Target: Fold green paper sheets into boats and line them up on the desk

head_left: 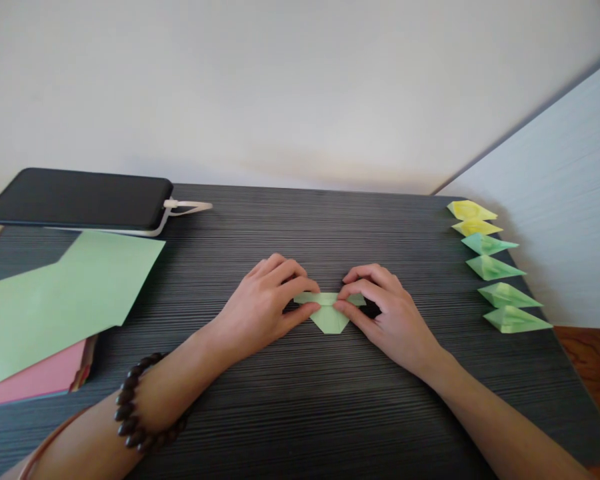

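A small piece of folded light green paper [329, 316] lies flat on the dark striped table [300, 413] near its middle. My left hand [267, 301] pinches its left side between thumb and fingers. My right hand [384, 311] pinches its right side the same way. The top corners of the paper are hidden under my fingertips. A dark bead bracelet [137, 407] is on my left wrist.
Loose green sheets [65, 300] lie on a pink paper stack [35, 380] at the left edge. A black phone [80, 198] with a white cable [187, 207] sits at the back left. Several folded yellow and green paper shapes [495, 268] line the right edge beside a pale wall.
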The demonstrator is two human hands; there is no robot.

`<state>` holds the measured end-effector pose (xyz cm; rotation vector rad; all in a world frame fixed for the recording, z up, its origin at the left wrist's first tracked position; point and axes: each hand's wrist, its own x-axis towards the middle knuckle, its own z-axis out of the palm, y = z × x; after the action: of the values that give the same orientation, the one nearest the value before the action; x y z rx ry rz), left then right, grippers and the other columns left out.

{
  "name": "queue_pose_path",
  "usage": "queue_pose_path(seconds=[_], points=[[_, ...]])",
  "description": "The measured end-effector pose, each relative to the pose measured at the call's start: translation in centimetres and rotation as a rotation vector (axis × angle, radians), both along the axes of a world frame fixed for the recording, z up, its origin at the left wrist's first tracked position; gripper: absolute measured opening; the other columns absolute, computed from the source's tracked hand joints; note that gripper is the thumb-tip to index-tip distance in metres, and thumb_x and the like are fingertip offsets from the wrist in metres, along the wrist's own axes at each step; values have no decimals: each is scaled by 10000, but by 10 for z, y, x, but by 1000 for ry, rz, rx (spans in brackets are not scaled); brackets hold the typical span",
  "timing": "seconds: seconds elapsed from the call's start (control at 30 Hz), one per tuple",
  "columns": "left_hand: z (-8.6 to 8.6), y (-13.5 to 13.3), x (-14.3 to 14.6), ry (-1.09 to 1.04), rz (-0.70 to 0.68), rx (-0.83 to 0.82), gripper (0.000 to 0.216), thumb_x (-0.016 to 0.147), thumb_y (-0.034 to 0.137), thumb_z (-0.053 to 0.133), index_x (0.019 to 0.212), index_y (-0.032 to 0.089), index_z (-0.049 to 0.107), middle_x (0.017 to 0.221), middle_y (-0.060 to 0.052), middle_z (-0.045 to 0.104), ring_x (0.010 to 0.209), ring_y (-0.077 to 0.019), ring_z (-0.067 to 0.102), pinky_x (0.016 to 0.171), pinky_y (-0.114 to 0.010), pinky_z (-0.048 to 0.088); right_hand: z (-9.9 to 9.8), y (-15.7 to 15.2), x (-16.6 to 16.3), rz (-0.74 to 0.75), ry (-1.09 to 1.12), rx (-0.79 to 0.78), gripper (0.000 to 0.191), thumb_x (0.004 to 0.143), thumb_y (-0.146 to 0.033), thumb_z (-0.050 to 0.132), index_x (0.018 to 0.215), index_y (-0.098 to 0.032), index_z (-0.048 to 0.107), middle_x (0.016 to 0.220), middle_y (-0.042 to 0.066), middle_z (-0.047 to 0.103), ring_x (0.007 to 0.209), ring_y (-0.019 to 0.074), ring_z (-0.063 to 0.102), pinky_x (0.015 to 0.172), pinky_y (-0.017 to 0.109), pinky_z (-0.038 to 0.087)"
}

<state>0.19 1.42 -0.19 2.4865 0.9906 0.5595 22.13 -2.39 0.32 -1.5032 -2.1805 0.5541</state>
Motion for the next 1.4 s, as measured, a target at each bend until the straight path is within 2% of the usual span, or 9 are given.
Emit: queue_pose_path(seconds=[0.27,0.53,0.63,0.73,0.9,1.1,1.23,1.4], points=[[0,0,0,14,-26,1,177,896,319,529,956,204,649,930,-43,595,882,-184,486,801,-344,411,2,-2,-2,7,-16,-66,123,821,-327,631,868,-218,602,1047,53,561,1000,224,535,856,410,400],[3,-1,1,-44,-18,-19,272,884,366,537,1080,209,642,1087,-77,607,992,-217,496,856,-393,412,8,-2,-2,-15,104,-126,84,809,-282,655,820,-225,593,1035,36,590,984,209,554,866,406,404],[6,0,1,-81,-41,-77,222,885,338,541,1021,207,657,1048,-56,644,974,-206,510,857,-386,409,9,-3,-3,2,205,-113,83,812,-265,651,820,-226,579,1057,31,606,994,200,570,872,386,428],[9,1,2,-139,-49,-169,142,876,283,556,901,199,668,911,-22,682,900,-180,545,844,-364,415,9,-6,-5,11,265,-70,63,827,-251,630,853,-235,575,989,20,646,932,184,604,838,352,458],[13,-5,8,-296,27,-374,84,834,202,585,832,173,664,816,-11,684,775,-138,598,751,-291,466,9,-11,-9,-123,389,-109,169,807,-265,650,953,-237,569,870,-2,658,788,151,624,730,288,485],[18,-6,10,-289,112,-479,111,825,260,622,811,198,713,784,5,709,722,-129,642,645,-234,491,10,-4,-2,-156,419,-251,131,773,-351,683,770,-221,668,730,-8,680,655,140,613,602,260,474],[20,3,4,-261,65,-542,117,830,231,620,861,227,732,802,23,738,705,-131,672,628,-221,508,8,0,5,-159,466,-337,170,739,-392,707,751,-222,707,745,13,716,672,168,644,601,278,496],[17,12,-6,-250,-67,-563,198,857,226,586,1012,247,707,891,18,743,749,-132,684,647,-212,515,9,2,9,-145,476,-400,161,747,-395,700,825,-260,741,810,4,742,700,174,676,640,287,529]])
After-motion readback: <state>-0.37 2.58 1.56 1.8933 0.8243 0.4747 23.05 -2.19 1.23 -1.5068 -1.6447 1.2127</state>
